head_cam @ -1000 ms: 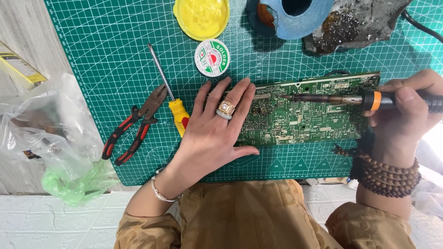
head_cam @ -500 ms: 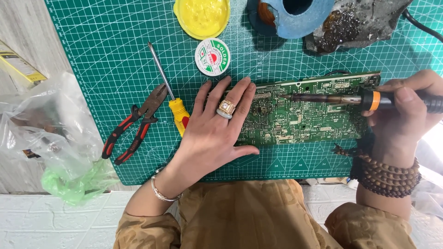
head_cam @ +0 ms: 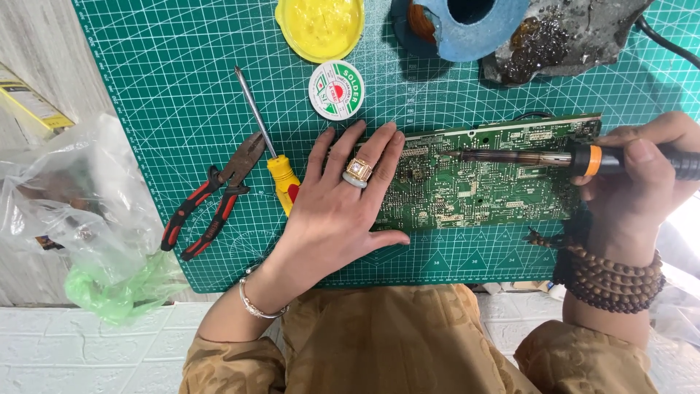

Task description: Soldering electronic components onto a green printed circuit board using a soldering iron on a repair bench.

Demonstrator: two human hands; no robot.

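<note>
A green circuit board (head_cam: 496,190) lies flat on the green cutting mat (head_cam: 182,87). My left hand (head_cam: 339,208), wearing a ring, presses flat on the board's left end with fingers spread. My right hand (head_cam: 642,179) grips a soldering iron (head_cam: 554,157) with an orange collar and black handle. The iron's dark tip points left and rests on the upper middle of the board.
Red-handled pliers (head_cam: 215,193) and a yellow-handled screwdriver (head_cam: 266,142) lie left of my left hand. A round solder tin (head_cam: 336,90), a yellow dish (head_cam: 319,25), a blue iron stand (head_cam: 467,25) and a crusted grey holder (head_cam: 561,36) sit behind. Crumpled plastic bags (head_cam: 80,226) lie at the left.
</note>
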